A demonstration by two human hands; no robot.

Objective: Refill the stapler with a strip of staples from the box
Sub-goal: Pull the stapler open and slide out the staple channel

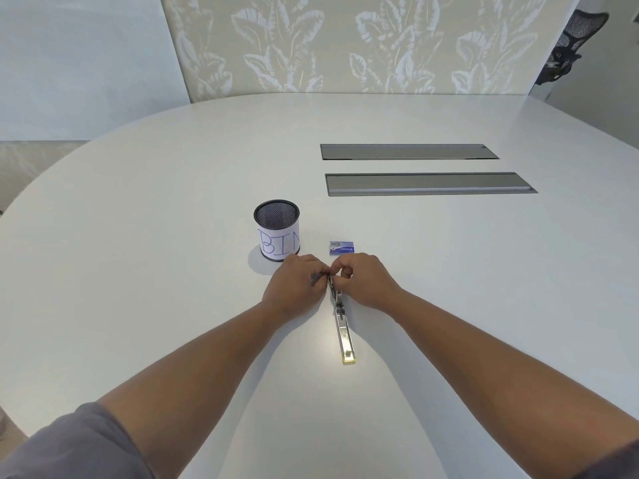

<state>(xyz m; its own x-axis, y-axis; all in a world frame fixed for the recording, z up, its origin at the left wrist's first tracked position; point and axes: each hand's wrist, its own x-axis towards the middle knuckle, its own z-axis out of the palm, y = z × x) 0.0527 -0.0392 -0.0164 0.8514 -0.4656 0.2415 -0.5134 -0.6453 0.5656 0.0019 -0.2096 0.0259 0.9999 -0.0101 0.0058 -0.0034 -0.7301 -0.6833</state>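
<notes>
My left hand [296, 284] and right hand [363, 280] both pinch the far end of the opened stapler [342, 323] on the bench [449, 288]; staple box [342, 247] just beyond

Both hands [326, 278] hide the stapler's [342, 326] far end; staple strip indiscernible.
</notes>
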